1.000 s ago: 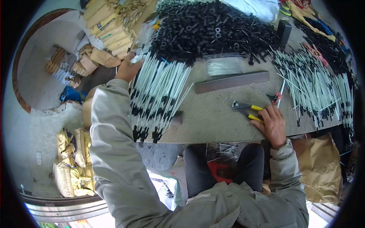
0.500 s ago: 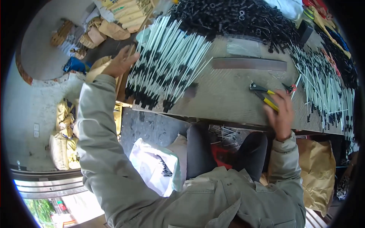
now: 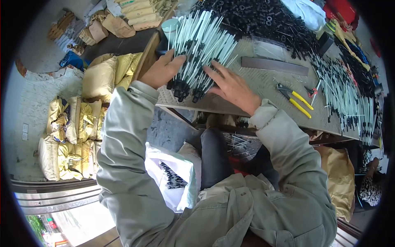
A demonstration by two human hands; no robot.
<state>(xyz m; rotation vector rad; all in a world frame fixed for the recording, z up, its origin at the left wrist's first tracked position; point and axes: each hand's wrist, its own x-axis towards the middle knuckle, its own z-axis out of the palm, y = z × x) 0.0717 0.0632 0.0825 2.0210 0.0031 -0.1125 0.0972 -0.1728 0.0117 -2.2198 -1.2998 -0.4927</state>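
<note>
A thick bundle of thin white rods with black end pieces [image 3: 203,45] lies at the table's left side, black ends toward me. My left hand [image 3: 162,71] presses its left side, thumb and fingers against the rods. From the right, my right hand [image 3: 234,85] reaches onto the bundle with fingers somewhat spread, so the rods are squeezed between both hands. Some fingertips are hidden among the rods. Pliers with yellow handles [image 3: 302,108] lie on the table to the right, jaws apart, touched by neither hand. Beside them is a small red-handled tool [image 3: 313,92].
A dark flat bar [image 3: 275,66] and a clear plastic bag [image 3: 268,48] lie mid-table, before a heap of black parts [image 3: 255,18]. More white rods [image 3: 341,88] cover the right side. A pale green cylinder [image 3: 170,28] stands behind the bundle. Below, a white sack [image 3: 187,181] stands open.
My right hand has left the pliers and moved left to the bundle. My left hand has shifted right and nearer. The rods are drawn together into a narrower bundle.
</note>
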